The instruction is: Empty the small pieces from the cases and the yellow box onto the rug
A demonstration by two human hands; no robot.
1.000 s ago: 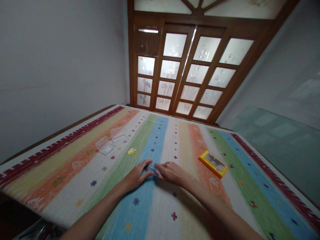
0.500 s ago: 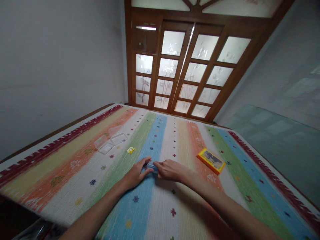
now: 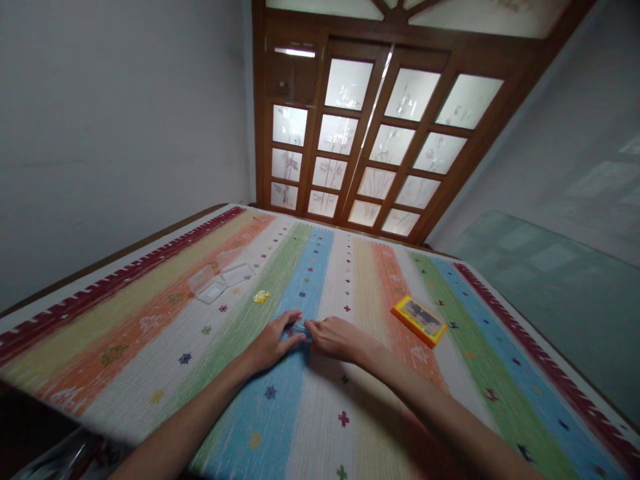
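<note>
Our left hand (image 3: 273, 341) and right hand (image 3: 336, 337) both pinch a small clear piece (image 3: 299, 328) on the blue band of the striped cloth (image 3: 320, 413); it seems thin, so moving it needs gentle fingertips

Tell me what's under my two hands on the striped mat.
The left hand and right hand lie on the striped mat, fingertips meeting on a small clear item over the blue stripe. Only a sliver shows; the fingers cover the rest, so its shape stays hidden.
</note>
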